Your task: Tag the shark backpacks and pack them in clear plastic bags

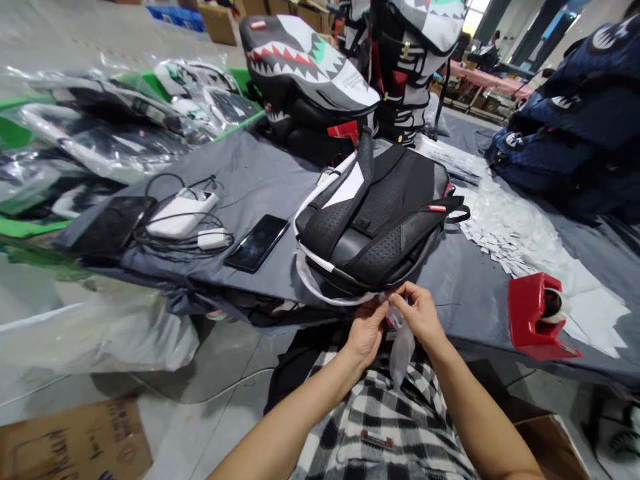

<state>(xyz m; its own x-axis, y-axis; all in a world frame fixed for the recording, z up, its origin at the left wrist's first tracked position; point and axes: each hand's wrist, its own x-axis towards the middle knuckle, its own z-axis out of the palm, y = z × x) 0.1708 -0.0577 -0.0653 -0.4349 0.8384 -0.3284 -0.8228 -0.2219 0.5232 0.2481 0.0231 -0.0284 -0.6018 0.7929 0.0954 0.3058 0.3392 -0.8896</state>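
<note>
We're right at the near edge of the tabletop (260,173), and both hands are pinched in tight on a small clear plastic bag (400,347) that hangs down toward our checked shirt. The left hand (367,330) grips its top from the left, the right hand (420,313) from the right, fingertips meeting just under the rim of the black backpack (380,213), which lies back-panel up right in front of us. To do this well, we'd say keep the pinch at the very mouth of the bag, thumbs opposite forefingers, and pull evenly so the thin film doesn't tear or slip. Now the count: one black backpack in hand's reach, one shark-mouth backpack (305,67) far behind it, a navy pile (565,127) far right that we can't number. One red tape dispenser (537,317) on the right. To the left, one dark phone (257,242), one white power bank (183,212), one small white charger (213,238), one black tablet (113,223). Bagged packs far left, too jumbled to count.
</note>
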